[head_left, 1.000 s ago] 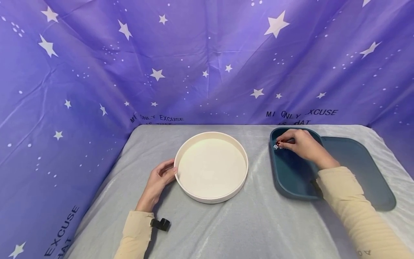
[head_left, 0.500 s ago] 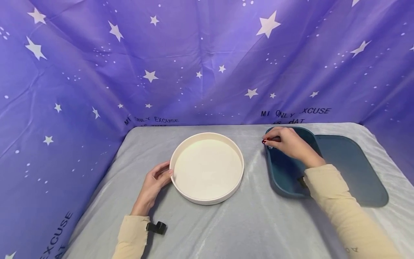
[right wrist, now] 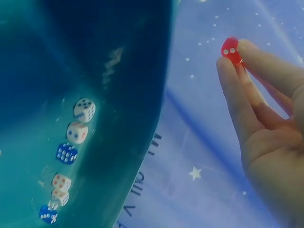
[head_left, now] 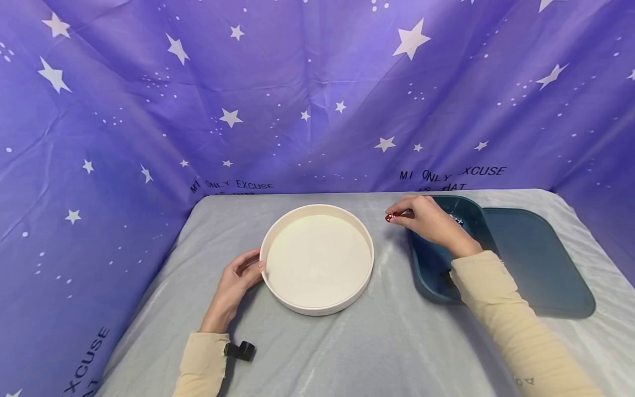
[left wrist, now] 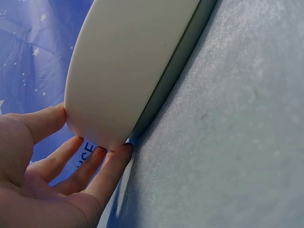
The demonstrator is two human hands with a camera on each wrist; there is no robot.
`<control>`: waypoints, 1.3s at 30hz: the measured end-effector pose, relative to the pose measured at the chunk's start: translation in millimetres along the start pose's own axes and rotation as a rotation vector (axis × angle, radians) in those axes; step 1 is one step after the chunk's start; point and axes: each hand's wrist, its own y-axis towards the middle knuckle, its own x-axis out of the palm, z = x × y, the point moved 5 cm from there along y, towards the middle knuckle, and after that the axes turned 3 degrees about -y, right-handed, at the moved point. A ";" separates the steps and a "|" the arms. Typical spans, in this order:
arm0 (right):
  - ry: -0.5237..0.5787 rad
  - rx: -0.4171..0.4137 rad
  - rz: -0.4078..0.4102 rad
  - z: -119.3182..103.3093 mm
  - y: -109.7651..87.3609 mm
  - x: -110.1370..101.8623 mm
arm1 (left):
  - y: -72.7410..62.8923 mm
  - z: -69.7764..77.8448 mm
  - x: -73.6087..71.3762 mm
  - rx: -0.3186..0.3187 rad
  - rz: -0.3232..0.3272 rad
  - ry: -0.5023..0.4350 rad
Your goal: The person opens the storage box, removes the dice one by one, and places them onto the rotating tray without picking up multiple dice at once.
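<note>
Head pic bright & even, wrist pics dimmer, R hazy.

We see the right hand pinching a red cubic die with white pips, apart from the curved edge of a glossy teal container. Inside, near that edge, we find white cubic dice and blue cubic dice in a row. Beyond the edge, we see purple cloth with white stars.

A red die hovers near the round cream tray.
</note>
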 end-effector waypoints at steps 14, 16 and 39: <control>0.034 -0.037 -0.014 -21.2 13.9 17.7 | -0.2 -3.0 1.0 -0.021 0.006 0.002; 0.038 -0.044 -0.022 -25.1 16.1 20.5 | 0.1 -3.7 0.7 -0.020 0.010 0.003; 0.040 -0.055 -0.136 -51.1 36.1 64.1 | -0.9 -3.1 0.5 -0.013 0.005 0.010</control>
